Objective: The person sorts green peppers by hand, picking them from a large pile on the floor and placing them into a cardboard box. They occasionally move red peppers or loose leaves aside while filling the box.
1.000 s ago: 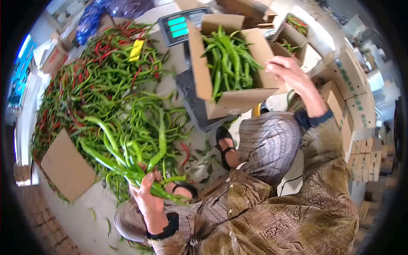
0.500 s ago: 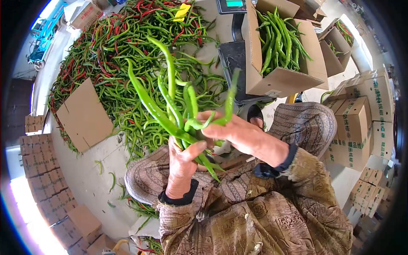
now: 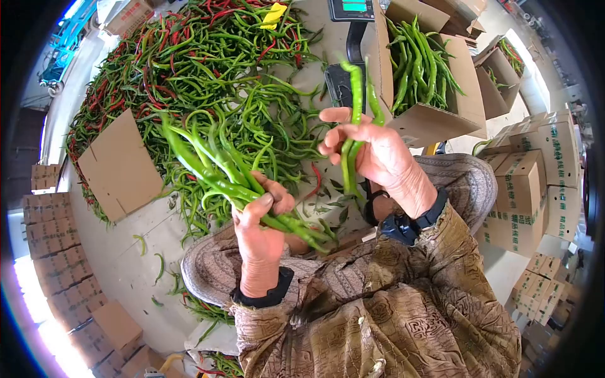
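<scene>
Several long green peppers [image 3: 217, 173] form a bunch in my left hand [image 3: 259, 230], with its fingers wrapped round their lower part. My right hand [image 3: 384, 154], raised to the right of the bunch, holds two green peppers [image 3: 354, 126] that stand nearly upright between thumb and fingers. The two hands are apart. Beyond them lies a big pile of green and red peppers [image 3: 189, 69] on the floor. An open cardboard box [image 3: 441, 120] of green peppers stands to the right of my right hand.
A scale [image 3: 343, 82] with a lit display stands beside the box. On the pile's left edge lies a flat cardboard piece [image 3: 120, 167]. Stacked cartons stand at the left [image 3: 60, 252] and right [image 3: 520, 195]. A yellow object [image 3: 273, 16] rests on the pile.
My right hand has moved up and right, away from the bunch, and now holds two peppers upright. My left hand has shifted slightly left with its bunch.
</scene>
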Tool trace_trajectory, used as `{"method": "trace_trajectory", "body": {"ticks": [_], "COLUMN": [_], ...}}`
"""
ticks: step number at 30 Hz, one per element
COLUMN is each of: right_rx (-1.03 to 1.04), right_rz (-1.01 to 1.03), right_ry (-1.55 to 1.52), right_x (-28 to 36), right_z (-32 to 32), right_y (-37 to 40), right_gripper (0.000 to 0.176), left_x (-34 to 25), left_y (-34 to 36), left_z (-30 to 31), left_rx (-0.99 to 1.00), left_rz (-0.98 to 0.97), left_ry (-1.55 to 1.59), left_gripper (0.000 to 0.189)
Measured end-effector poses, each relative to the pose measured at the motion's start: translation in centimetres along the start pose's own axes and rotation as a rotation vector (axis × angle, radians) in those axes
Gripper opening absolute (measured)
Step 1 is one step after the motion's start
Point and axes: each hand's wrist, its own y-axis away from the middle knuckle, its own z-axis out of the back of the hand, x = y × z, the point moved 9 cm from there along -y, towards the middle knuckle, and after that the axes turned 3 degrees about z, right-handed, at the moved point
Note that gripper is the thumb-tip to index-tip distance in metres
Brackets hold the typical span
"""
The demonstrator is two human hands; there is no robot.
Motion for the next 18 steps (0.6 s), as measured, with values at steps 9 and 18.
{"method": "trace_trajectory", "body": {"ticks": [9, 18], "right_rx": [-0.071, -0.122], "right_rz": [-0.086, -0.001], "right_ry": [0.505, 0.658], "right_x": [-1.7, -4.8], "right_z": [-0.3, -2.0], "right_y": [1.9, 0.5], "right_gripper": [0.033, 0.027], "left_x": [0.9, 0.7], "left_y": [0.1, 0.0], "left_z": [-0.8, -1.3], "left_rx": [-0.023, -0.02], "left_rz": [0.005, -0.191], "left_ry": [-0.354, -1.067], "left_gripper": [0.037, 0.049]}}
